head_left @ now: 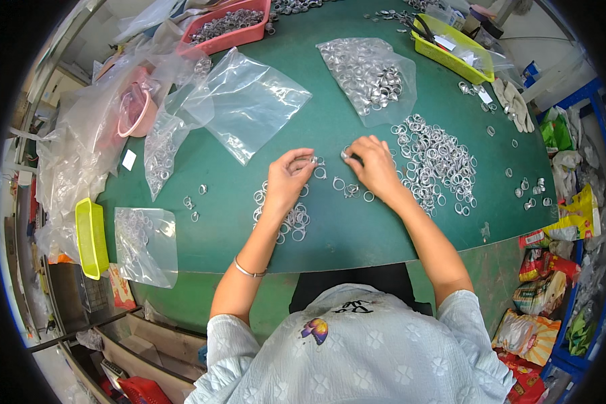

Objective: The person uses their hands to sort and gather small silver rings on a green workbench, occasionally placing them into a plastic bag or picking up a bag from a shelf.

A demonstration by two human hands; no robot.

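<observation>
My left hand (289,178) is closed in a pinch on a silver metal ring (319,161) at its fingertips. Across a small gap, the thumb and fingers of my right hand (376,167) pinch another small silver ring (345,153), partly hidden by the fingers. Between and just below the hands lie several loose rings (351,191). Under my left wrist spreads a small group of rings (296,221), partly covered by the forearm. A larger heap of rings (438,161) lies to the right of my right hand.
On the green table (249,252) lie a flat clear bag (256,101), a bag of rings (367,77) and a smaller bag (147,246). A red basket (232,37), yellow-green baskets (91,237) and a pink bowl (141,114) stand around. White gloves (513,104) rest at the right.
</observation>
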